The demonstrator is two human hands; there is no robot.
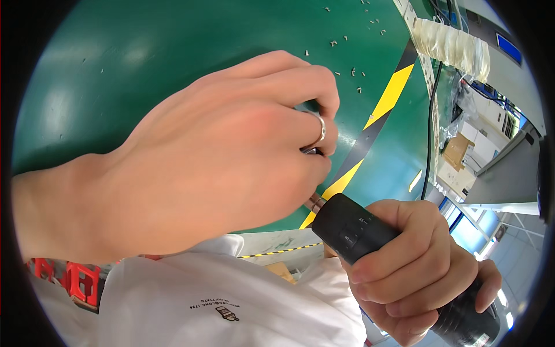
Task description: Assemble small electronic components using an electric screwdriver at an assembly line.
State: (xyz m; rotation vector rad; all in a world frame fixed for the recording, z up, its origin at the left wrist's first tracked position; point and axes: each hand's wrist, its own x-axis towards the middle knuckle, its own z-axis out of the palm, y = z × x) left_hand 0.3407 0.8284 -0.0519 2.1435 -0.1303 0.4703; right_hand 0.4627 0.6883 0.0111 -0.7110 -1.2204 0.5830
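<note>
My left hand (pixel 231 150), with a silver ring on one finger, spreads large across the middle of the view. Its fingers curl inward, closed on something mostly hidden; only a small shiny bit shows between them. At lower right, my right hand (pixel 410 260) wraps round the black body of an electric screwdriver (pixel 350 225). The tool's metal nose points up and left at the underside of my left hand, where its tip is hidden. Beyond my left fingertips, several small screws (pixel 333 43) lie scattered on the green work surface (pixel 191 40).
Yellow-and-black striped tape (pixel 390 95) runs slantwise across the surface on the right. Past it hangs a black cable (pixel 429 144), near a pale wrapped hose (pixel 451 49). A cardboard box (pixel 458 151) stands farther right. Red plastic parts (pixel 81 283) show at lower left.
</note>
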